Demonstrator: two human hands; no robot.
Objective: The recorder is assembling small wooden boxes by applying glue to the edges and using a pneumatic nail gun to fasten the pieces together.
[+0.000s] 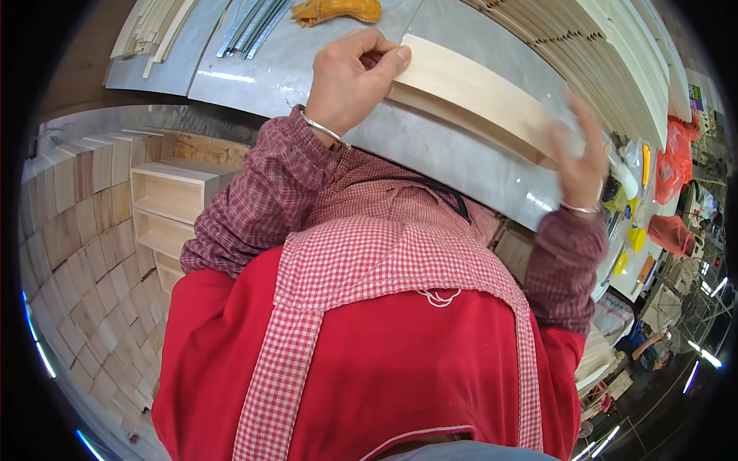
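Note:
A long, pale wooden board (477, 88) lies slantwise over the grey work table (430, 146), a shaded lower face showing along its near side. My left hand (355, 73) is closed on the board's left end, thumb and fingers pinching its corner. At the opposite end is my right hand (580, 157), blurred by motion. Its thumb and fingers look spread apart; whether they touch the board's end is hard to see.
Long boards (592, 77) are stacked at the far right. Dark metal strips (254, 27), an orange glove (336, 10) and wooden strips (157, 31) lie at the far left. Wooden blocks (84, 230) and open boxes (173, 196) stand at left; red plastic bags (675, 165) at right.

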